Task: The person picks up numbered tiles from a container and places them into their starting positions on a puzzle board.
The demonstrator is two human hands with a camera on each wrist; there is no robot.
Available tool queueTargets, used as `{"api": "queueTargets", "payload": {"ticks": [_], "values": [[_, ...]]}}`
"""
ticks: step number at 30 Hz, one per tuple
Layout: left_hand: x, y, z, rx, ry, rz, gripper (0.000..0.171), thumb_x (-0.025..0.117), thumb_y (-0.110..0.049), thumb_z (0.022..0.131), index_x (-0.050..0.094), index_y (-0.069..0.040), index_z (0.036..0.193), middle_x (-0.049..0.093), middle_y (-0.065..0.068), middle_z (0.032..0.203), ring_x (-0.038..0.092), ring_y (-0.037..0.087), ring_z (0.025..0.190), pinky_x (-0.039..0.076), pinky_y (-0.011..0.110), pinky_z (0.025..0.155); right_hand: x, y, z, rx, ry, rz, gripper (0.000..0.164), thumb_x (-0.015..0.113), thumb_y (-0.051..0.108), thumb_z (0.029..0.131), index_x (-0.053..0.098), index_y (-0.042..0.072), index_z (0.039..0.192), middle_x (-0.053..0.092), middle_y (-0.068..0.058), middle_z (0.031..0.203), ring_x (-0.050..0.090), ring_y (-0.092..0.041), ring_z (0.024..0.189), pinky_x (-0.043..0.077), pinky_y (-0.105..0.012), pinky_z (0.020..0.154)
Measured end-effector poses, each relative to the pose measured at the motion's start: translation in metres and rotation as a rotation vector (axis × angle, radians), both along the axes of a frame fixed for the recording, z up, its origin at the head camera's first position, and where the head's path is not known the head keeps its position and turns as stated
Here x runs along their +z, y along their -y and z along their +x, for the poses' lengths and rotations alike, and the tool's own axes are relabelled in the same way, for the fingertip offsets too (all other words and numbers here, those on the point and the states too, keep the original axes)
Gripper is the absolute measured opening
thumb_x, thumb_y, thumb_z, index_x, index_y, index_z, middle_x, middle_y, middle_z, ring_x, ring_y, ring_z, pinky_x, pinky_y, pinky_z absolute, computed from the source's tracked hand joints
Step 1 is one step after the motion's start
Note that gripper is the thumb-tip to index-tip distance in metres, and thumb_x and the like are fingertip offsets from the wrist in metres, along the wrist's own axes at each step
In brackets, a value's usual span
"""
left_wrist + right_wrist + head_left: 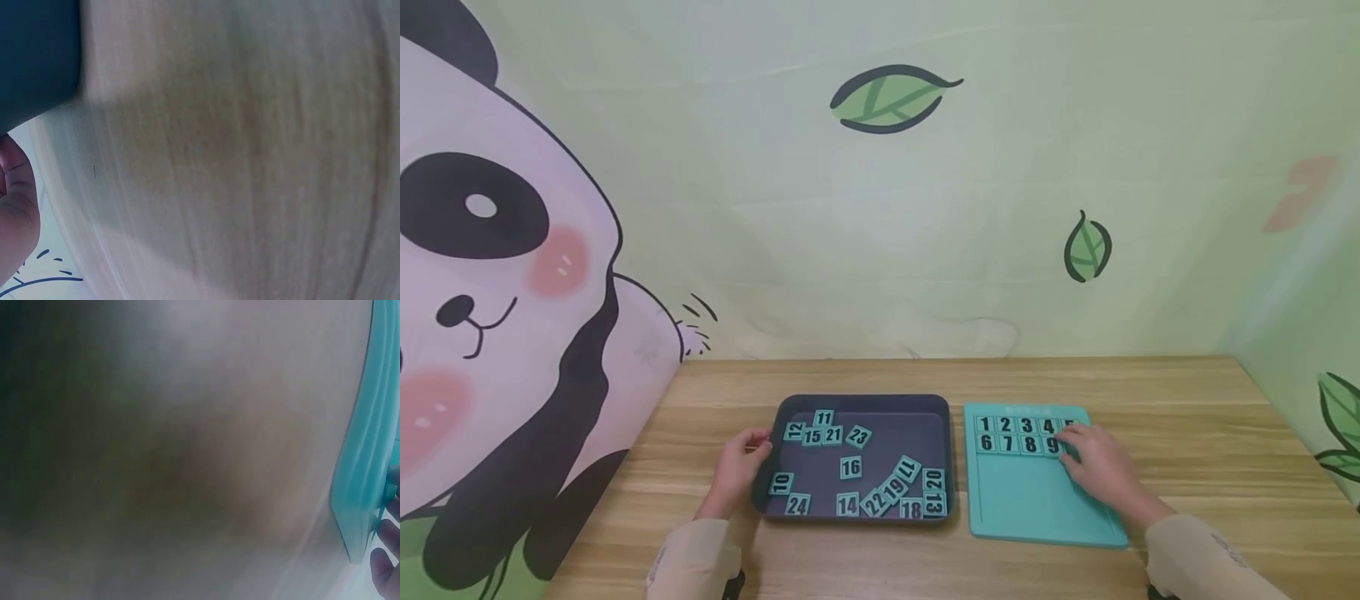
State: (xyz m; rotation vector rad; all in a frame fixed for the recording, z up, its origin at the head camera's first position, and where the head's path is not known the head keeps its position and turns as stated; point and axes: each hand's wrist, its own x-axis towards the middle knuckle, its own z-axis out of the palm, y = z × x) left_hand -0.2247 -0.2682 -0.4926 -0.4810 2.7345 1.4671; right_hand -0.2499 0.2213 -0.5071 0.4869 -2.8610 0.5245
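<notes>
My left hand (741, 467) at a dark tray (895, 425), my right hand (1101, 467) at a teal board (1037, 500).
Loose tiles (851, 467) 10 to 24 lie scattered in the tray; my left fingers are at its left rim. On the board, 1 to 5 sit above 6 to 9. My right finger and thumb, tips slightly apart, touch the 9 (1051, 445); I cannot tell whether either hand grips.

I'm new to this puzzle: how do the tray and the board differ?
The tray is dark with raised walls; the board is turquoise and flatter. Loose tiles lie scattered in the tray; the board's tiles sit in two neat rows. Both rest on the table.
</notes>
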Motion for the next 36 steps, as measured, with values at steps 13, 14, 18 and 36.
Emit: {"api": "queueTargets", "payload": {"ticks": [13, 14, 18, 36], "values": [[0.001, 0.000, 0.000, 0.002, 0.009, 0.003, 0.030, 0.044, -0.011, 0.090, 0.050, -0.001, 0.119, 0.053, 0.018, 0.113, 0.048, 0.028, 0.105, 0.043, 0.042, 0.088, 0.007, 0.010, -0.003, 0.016, -0.015, 0.014, 0.030, 0.067, 0.013, 0.072, 0.064, 0.003, 0.100, 0.057, -0.016, 0.106, 0.052, -0.034, 0.099, 0.045, -0.049, 0.081], [0.001, 0.000, -0.001, 0.002, 0.009, 0.001, 0.031, 0.044, -0.010, 0.090, 0.050, -0.001, 0.118, 0.053, 0.018, 0.113, 0.048, 0.028, 0.104, 0.043, 0.042, 0.088, 0.010, 0.013, -0.003, 0.022, -0.016, 0.012, 0.030, 0.067, 0.014, 0.072, 0.064, 0.003, 0.100, 0.057, -0.016, 0.108, 0.052, -0.034, 0.100, 0.044, -0.049, 0.082], [0.000, 0.001, -0.001, 0.002, 0.004, 0.004, 0.031, 0.045, -0.010, 0.090, 0.050, -0.001, 0.118, 0.053, 0.018, 0.112, 0.048, 0.028, 0.104, 0.043, 0.042, 0.088, 0.023, 0.031, -0.002, 0.067, -0.013, -0.010, 0.031, 0.066, 0.016, 0.074, 0.063, 0.004, 0.103, 0.056, -0.015, 0.110, 0.049, -0.034, 0.104, 0.041, -0.050, 0.087], [-0.003, 0.002, 0.000, 0.008, -0.019, 0.003, 0.030, 0.047, -0.010, 0.089, 0.052, -0.001, 0.117, 0.055, 0.017, 0.110, 0.050, 0.029, 0.104, 0.044, 0.042, 0.088, 0.038, 0.106, 0.010, 0.286, -0.013, -0.046, 0.029, 0.068, 0.019, 0.073, 0.065, 0.011, 0.101, 0.060, -0.003, 0.105, 0.052, -0.020, 0.100, 0.045, -0.037, 0.085]]}}
